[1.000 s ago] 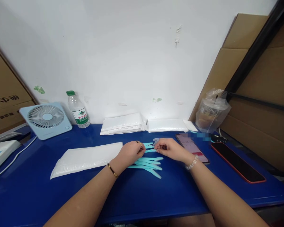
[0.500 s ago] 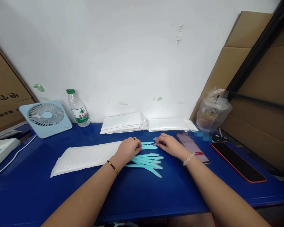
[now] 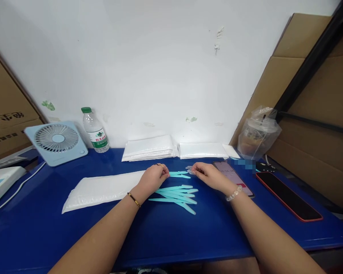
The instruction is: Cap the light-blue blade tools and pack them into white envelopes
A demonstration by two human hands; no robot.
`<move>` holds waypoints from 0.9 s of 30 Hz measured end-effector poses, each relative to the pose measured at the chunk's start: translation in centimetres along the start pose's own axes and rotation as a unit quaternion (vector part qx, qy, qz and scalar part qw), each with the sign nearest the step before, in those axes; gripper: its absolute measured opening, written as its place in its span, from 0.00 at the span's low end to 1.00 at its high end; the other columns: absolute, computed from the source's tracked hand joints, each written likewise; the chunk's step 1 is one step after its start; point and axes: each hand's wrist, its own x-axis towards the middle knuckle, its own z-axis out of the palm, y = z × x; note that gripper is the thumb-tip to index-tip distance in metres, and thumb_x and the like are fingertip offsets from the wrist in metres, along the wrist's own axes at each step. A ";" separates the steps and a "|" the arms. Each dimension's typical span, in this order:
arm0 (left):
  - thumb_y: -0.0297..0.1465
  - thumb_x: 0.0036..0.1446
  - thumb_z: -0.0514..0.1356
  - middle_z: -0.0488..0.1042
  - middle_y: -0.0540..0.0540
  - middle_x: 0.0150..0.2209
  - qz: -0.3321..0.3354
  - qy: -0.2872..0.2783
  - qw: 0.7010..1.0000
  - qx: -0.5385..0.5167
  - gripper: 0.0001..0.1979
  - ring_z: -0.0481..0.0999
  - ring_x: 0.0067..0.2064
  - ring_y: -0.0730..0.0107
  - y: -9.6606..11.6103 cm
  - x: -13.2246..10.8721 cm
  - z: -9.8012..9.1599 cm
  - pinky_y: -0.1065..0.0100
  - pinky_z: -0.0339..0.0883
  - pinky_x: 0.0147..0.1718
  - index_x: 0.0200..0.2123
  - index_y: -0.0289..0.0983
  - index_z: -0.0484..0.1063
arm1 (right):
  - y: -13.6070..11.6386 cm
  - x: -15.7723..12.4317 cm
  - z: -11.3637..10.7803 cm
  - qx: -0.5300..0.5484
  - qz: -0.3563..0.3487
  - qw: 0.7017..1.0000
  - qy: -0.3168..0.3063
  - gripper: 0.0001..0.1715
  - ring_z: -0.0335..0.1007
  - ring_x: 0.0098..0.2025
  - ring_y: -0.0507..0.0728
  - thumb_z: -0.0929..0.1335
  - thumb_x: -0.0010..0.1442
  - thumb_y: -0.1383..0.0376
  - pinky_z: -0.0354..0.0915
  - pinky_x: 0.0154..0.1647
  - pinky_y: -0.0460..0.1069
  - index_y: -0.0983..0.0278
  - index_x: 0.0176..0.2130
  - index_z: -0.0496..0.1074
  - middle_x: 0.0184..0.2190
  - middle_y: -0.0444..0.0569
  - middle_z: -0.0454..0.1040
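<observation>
Thin teal eyebrow razors [image 3: 177,195] lie fanned out on the blue tabletop, handles towards the left. My left hand [image 3: 154,178] is closed just above them, its fingertips pinching the handle end of a couple more teal razors [image 3: 181,174] that point right. My right hand [image 3: 208,176] faces it, thumb and forefinger pinched together on a small clear plastic cap [image 3: 189,168] at the blade ends. A padded white mailer bag [image 3: 105,189] lies flat to the left, partly under my left hand and wrist.
Two stacks of white mailers, left [image 3: 148,147] and right [image 3: 202,150], rest against the wall. A blue fan [image 3: 57,142] and a water bottle [image 3: 96,131] stand at back left. Two phones, one lit [image 3: 236,179] and one dark [image 3: 287,196], and a bagged drink cup [image 3: 258,133] are at right.
My left hand has shifted slightly left and up, and my right hand slightly right, widening the gap between them. Fewer razors show at my left fingertips. The fanned razors remain in place.
</observation>
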 end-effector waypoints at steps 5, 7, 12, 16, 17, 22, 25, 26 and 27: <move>0.33 0.55 0.56 0.72 0.50 0.30 0.009 0.001 1.000 -0.005 0.05 0.71 0.33 0.68 0.2 0.0 0.1 0.70 0.60 0.30 0.31 0.39 0.70 | -0.6 0.1 0.6 0.012 -0.021 1.000 0.005 0.10 0.67 0.34 0.53 0.60 0.62 0.62 0.61 0.34 0.47 0.62 0.35 0.69 0.34 0.47 0.73; 0.34 0.55 0.56 0.72 0.50 0.31 0.022 0.001 1.000 -0.013 0.06 0.71 0.33 0.69 0.4 -0.1 0.2 0.70 0.60 0.31 0.31 0.39 0.70 | -1.0 0.1 0.9 0.014 -0.029 0.999 0.006 0.10 0.66 0.33 0.53 0.60 0.62 0.63 0.61 0.33 0.47 0.62 0.35 0.69 0.33 0.46 0.73; 0.37 0.56 0.56 0.72 0.50 0.30 0.046 -0.036 0.998 -0.024 0.08 0.71 0.32 0.70 0.7 -0.5 0.3 0.71 0.61 0.29 0.32 0.39 0.70 | -1.0 -0.1 0.8 0.019 -0.045 0.998 -0.026 0.10 0.67 0.31 0.52 0.61 0.61 0.63 0.62 0.31 0.47 0.62 0.36 0.71 0.33 0.47 0.74; 0.37 0.57 0.56 0.73 0.48 0.36 0.056 -0.027 0.997 0.039 0.10 0.71 0.38 0.67 0.8 -0.4 0.2 0.69 0.63 0.35 0.38 0.40 0.72 | 0.8 0.1 0.2 -0.034 -0.024 0.998 0.042 0.10 0.68 0.35 0.53 0.62 0.60 0.65 0.64 0.37 0.48 0.62 0.38 0.72 0.37 0.48 0.72; 0.36 0.57 0.55 0.73 0.47 0.38 0.061 -0.015 0.996 0.060 0.10 0.71 0.40 0.65 0.7 -0.3 0.2 0.68 0.63 0.38 0.40 0.40 0.72 | 1.2 0.3 0.2 -0.052 -0.020 0.997 0.056 0.09 0.68 0.35 0.53 0.63 0.60 0.65 0.64 0.37 0.48 0.62 0.40 0.72 0.38 0.49 0.71; 0.33 0.57 0.56 0.72 0.46 0.43 0.066 0.000 0.990 0.122 0.09 0.69 0.45 0.62 0.2 0.1 0.5 0.65 0.62 0.43 0.40 0.41 0.73 | 2.3 1.1 1.1 -0.121 -0.016 0.992 0.029 0.06 0.67 0.33 0.53 0.64 0.59 0.67 0.64 0.36 0.47 0.63 0.36 0.71 0.35 0.48 0.69; 0.33 0.56 0.57 0.73 0.47 0.38 0.041 -0.006 0.991 0.130 0.06 0.70 0.44 0.62 0.1 0.1 0.7 0.65 0.62 0.41 0.34 0.40 0.73 | 2.2 1.3 1.6 -0.152 -0.010 0.988 0.024 0.08 0.67 0.33 0.54 0.62 0.61 0.67 0.63 0.37 0.48 0.64 0.33 0.70 0.33 0.49 0.68; 0.33 0.56 0.57 0.74 0.47 0.37 0.030 -0.008 0.991 0.127 0.06 0.70 0.43 0.62 0.1 0.1 0.7 0.65 0.62 0.40 0.33 0.39 0.73 | 2.1 1.2 1.6 -0.151 -0.010 0.988 0.023 0.09 0.67 0.34 0.54 0.61 0.61 0.67 0.63 0.37 0.48 0.65 0.33 0.69 0.33 0.50 0.68; 0.33 0.55 0.57 0.74 0.47 0.36 0.021 -0.011 0.992 0.122 0.06 0.70 0.42 0.63 0.1 0.1 0.6 0.65 0.62 0.39 0.32 0.39 0.72 | 2.0 1.1 1.5 -0.141 -0.012 0.990 0.018 0.09 0.67 0.34 0.54 0.61 0.62 0.67 0.63 0.38 0.49 0.65 0.33 0.69 0.33 0.50 0.68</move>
